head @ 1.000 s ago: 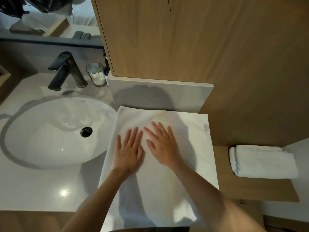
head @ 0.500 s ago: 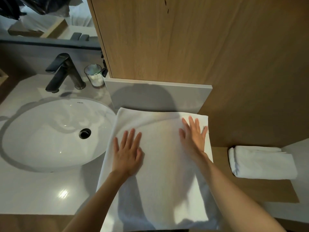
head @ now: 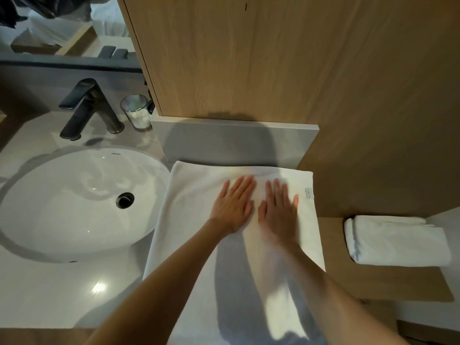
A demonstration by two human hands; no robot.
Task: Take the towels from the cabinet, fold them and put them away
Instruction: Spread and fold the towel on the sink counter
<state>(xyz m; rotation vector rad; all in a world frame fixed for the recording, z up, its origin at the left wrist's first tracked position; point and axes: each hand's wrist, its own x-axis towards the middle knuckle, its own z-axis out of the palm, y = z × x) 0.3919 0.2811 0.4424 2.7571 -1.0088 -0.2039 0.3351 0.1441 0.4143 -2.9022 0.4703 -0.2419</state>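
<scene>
A white towel (head: 189, 235) lies spread flat on the counter to the right of the sink, its near end hanging over the front edge. My left hand (head: 234, 205) and my right hand (head: 278, 210) rest palm-down side by side on the towel's far half, fingers straight. A small label (head: 308, 193) shows at the towel's right edge. A second white towel (head: 398, 240), folded, sits on the wooden shelf (head: 333, 245) to the right. The wooden cabinet (head: 273, 58) rises behind the counter.
A white oval sink (head: 74, 202) fills the counter's left side, with a dark faucet (head: 89, 108) and a glass cup (head: 135, 112) behind it. A grey ledge (head: 234, 143) runs along the wall just beyond the towel.
My right hand slid left from the towel's right edge toward the middle. My left hand moved right and forward, so both hands now lie close together.
</scene>
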